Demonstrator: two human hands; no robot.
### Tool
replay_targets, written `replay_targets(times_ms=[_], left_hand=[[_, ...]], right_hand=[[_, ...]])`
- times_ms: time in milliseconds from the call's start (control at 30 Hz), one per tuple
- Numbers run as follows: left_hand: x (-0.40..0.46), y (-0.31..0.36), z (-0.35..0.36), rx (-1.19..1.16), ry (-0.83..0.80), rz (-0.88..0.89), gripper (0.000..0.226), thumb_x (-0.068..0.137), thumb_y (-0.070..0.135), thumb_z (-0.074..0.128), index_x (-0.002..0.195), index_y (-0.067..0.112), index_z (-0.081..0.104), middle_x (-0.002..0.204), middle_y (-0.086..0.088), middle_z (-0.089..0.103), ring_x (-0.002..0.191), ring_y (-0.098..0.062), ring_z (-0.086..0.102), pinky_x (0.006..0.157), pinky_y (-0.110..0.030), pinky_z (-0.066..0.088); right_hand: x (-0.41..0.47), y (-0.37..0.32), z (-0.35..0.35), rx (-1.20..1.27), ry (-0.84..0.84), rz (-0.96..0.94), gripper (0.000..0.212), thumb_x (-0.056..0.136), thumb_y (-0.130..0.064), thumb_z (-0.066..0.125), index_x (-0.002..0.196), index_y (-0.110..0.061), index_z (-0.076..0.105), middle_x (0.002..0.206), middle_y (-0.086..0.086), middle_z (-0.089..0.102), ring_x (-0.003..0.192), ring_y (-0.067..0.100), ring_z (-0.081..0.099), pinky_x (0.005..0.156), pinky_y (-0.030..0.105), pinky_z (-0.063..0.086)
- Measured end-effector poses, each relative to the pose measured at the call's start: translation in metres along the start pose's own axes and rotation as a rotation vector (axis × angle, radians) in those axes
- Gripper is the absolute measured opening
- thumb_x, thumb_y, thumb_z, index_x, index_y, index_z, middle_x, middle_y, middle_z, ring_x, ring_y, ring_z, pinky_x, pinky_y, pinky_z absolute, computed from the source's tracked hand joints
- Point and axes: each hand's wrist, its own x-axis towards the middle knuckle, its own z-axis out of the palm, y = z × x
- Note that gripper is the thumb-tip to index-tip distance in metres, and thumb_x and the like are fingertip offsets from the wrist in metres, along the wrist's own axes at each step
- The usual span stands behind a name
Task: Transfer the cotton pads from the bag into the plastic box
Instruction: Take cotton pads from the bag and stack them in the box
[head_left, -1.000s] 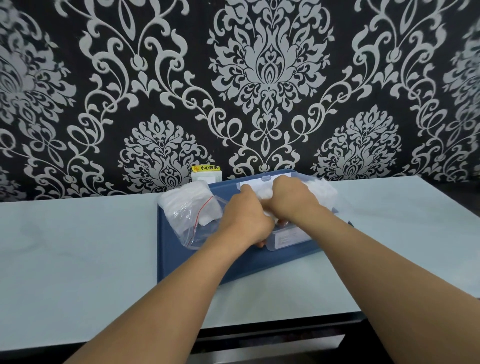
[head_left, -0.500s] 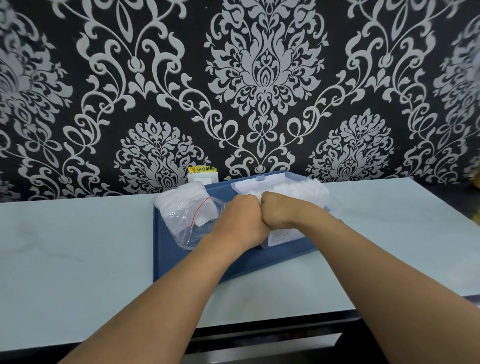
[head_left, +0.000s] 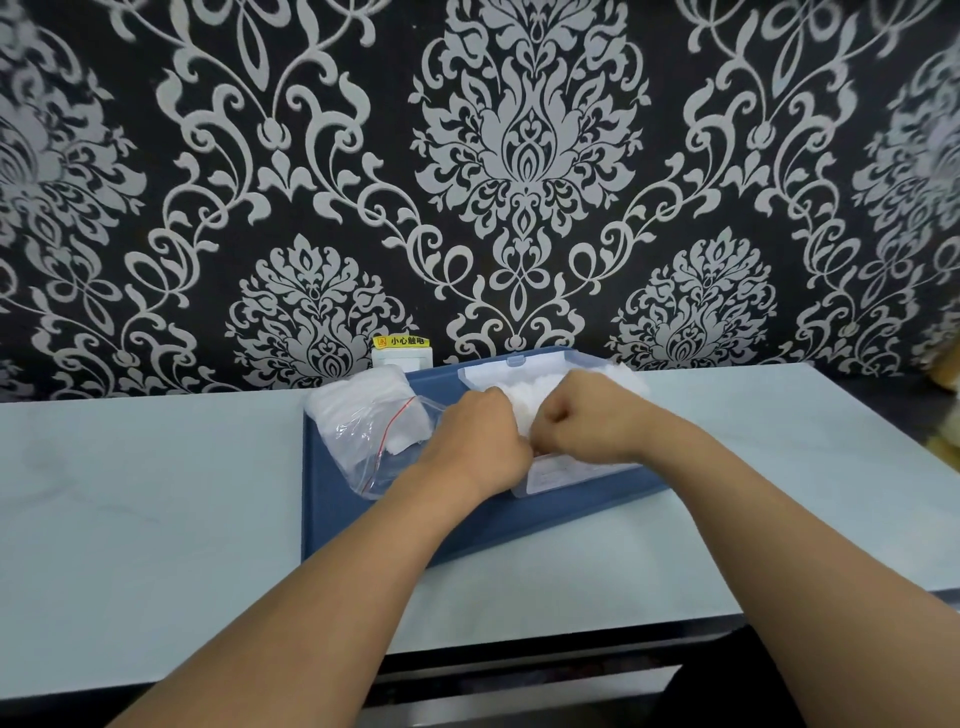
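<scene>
A clear zip bag (head_left: 374, 431) with a red seal line lies on the left of a blue tray (head_left: 332, 519), with white cotton pads still inside it. To its right stands the clear plastic box (head_left: 566, 473), its lid (head_left: 498, 364) tipped up at the back. White cotton pads (head_left: 524, 400) are heaped in the box. My left hand (head_left: 478, 447) and my right hand (head_left: 582, 426) are both over the box with fingers curled down into the pads. Their fingertips are hidden.
The tray sits on a pale blue table (head_left: 145, 519) against a black and silver patterned wall. A white socket with a yellow warning label (head_left: 401, 349) is on the wall just behind the tray. The table's front edge runs below my forearms.
My two fists were pressed together over the box. They have come a little apart, and the white pads now show between them. The bag has not moved.
</scene>
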Motion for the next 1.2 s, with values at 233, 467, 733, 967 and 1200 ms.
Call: replay_targets(times_ms=[233,467,733,967,1200], left_hand=[[0.007,-0.008,-0.001,-0.033,-0.021,0.035,0.063,0.091,0.015,0.055,0.147,0.016,0.025,0.115,-0.017,0.058,0.107,-0.036,0.058,0.074,-0.037,0.041],[0.008,-0.004,-0.005,0.185,-0.127,0.050,0.069,0.094,0.012,0.046,0.157,0.018,0.020,0.134,-0.021,0.052,0.122,-0.042,0.049,0.084,-0.040,0.039],[0.009,-0.002,-0.007,0.310,-0.199,0.014,0.086,0.094,0.012,0.054,0.162,0.019,0.001,0.145,-0.023,0.044,0.130,-0.043,0.044,0.098,-0.043,0.041],[0.000,0.017,-0.014,0.450,0.262,0.007,0.031,0.088,0.014,0.062,0.118,0.010,0.059,0.122,-0.011,0.054,0.106,-0.033,0.062,0.069,-0.035,0.037],[-0.005,-0.009,-0.016,0.103,0.090,0.090,0.020,0.093,0.020,0.054,0.107,0.016,0.068,0.107,-0.008,0.068,0.094,-0.029,0.065,0.072,-0.037,0.052]], right_hand=[[0.014,-0.006,0.018,-0.059,-0.218,-0.079,0.021,0.097,-0.015,0.047,0.095,-0.027,0.065,0.114,0.001,0.069,0.107,0.020,0.059,0.098,0.036,0.045],[0.012,0.001,0.006,-0.157,-0.026,-0.016,0.031,0.087,-0.014,0.054,0.056,-0.014,0.053,0.062,0.003,0.056,0.066,0.022,0.051,0.059,0.030,0.040],[0.012,0.002,0.013,-0.098,-0.133,-0.018,0.027,0.095,-0.019,0.047,0.109,-0.014,0.070,0.115,0.003,0.069,0.108,0.023,0.060,0.099,0.040,0.048],[0.007,-0.005,0.018,-0.011,0.021,-0.097,0.036,0.088,-0.008,0.052,0.053,-0.011,0.047,0.056,0.003,0.050,0.061,0.019,0.044,0.059,0.033,0.035],[0.001,-0.019,0.007,0.147,0.262,-0.221,0.023,0.081,0.000,0.057,0.070,-0.008,0.076,0.066,0.005,0.072,0.065,0.020,0.065,0.063,0.032,0.054]])
